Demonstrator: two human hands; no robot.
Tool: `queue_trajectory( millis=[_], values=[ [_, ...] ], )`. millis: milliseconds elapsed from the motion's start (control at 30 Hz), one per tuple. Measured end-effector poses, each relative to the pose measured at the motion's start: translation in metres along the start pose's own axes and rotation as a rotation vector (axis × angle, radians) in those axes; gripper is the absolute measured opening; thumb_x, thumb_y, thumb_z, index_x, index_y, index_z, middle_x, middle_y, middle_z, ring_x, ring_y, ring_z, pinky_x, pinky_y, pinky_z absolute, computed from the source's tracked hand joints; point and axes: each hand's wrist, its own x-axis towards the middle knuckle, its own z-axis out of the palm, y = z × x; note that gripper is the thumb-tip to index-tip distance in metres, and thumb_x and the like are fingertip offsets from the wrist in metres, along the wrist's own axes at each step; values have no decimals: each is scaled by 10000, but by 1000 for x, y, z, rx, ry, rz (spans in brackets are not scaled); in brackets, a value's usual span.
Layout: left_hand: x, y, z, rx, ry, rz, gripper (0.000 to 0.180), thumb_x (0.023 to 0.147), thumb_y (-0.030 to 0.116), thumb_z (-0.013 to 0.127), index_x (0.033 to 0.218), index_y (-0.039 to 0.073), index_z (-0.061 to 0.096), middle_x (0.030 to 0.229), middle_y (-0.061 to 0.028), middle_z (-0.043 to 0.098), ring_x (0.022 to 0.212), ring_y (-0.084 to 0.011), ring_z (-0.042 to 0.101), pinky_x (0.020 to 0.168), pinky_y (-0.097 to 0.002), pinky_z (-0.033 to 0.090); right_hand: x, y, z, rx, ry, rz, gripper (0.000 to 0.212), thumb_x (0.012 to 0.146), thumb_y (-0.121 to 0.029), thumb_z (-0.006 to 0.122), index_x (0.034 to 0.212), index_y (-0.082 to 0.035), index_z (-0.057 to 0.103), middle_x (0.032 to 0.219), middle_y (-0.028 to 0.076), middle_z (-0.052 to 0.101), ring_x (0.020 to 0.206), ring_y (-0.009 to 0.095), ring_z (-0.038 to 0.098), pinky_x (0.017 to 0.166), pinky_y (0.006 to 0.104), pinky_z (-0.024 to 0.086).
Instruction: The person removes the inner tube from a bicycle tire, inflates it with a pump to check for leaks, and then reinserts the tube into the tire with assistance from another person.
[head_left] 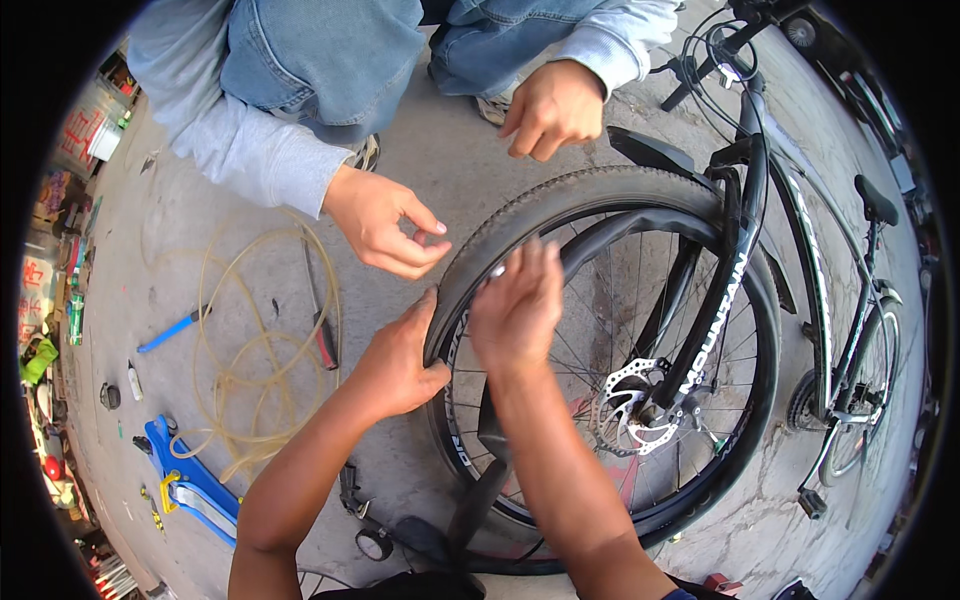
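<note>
A black bicycle tyre (520, 215) with knobbed tread surrounds the front wheel in front of me. My left hand (405, 355) is closed on its left side, thumb toward the rim. My right hand (520, 305) is over the rim just to the right, blurred by motion, its fingers stretched out. A small white spot shows by its thumb; I cannot tell what it is. Inside the wheel, a loose black band (640, 222), seemingly the inner tube, curves under the upper tyre. The brake disc (635, 405) is at the hub.
A person crouches opposite; their hand (385, 225) is near the tyre. The bicycle frame (800, 240) stands at right. On the ground at left are a coiled clear hose (222, 385), a red-and-black handled tool (326, 340), a blue-handled tool (175, 330) and a blue-and-yellow frame (190, 465).
</note>
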Motion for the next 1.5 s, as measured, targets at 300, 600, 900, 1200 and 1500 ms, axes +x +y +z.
queue_trajectory(
  millis=[300,600,900,1200,1500],
  values=[
    [-5,6,-1,-1,66,96,920,765,106,660,1557,-172,284,1489,-422,475,1344,-522,540,1141,-480,463,41,-42,-1,-9,46,-78,503,1104,-511,470,1334,-72,560,1303,70,624,1212,232,561,1092,387,378],
    [-4,8,5,78,104,62,909,754,131,704,1552,-131,354,1384,-404,572,1266,-527,597,1092,-481,498,10,30,-36,-397,70,-82,500,1142,-481,413,1260,-35,605,1209,89,653,1092,201,592,1021,369,464],
    [-1,-6,8,100,107,35,932,804,185,755,1593,-85,340,1493,-376,519,1415,-474,518,1184,-455,423,-81,48,-70,-709,6,334,693,1142,-507,424,1458,99,536,1368,136,631,1282,209,550,1127,356,415],
    [4,-38,28,80,172,88,950,828,225,798,1619,-34,340,1520,-354,509,1437,-457,502,1196,-439,404,-54,-93,-26,-1076,-258,473,610,1092,-440,553,1319,119,638,1189,233,731,1081,284,725,944,397,584],
    [-71,-16,84,-71,166,171,317,923,305,782,843,6,715,846,-141,699,821,-304,682,744,-431,525,-49,-101,-62,-1878,-437,308,474,990,-293,735,1168,144,680,864,179,746,741,207,743,644,349,592]
  ],
)
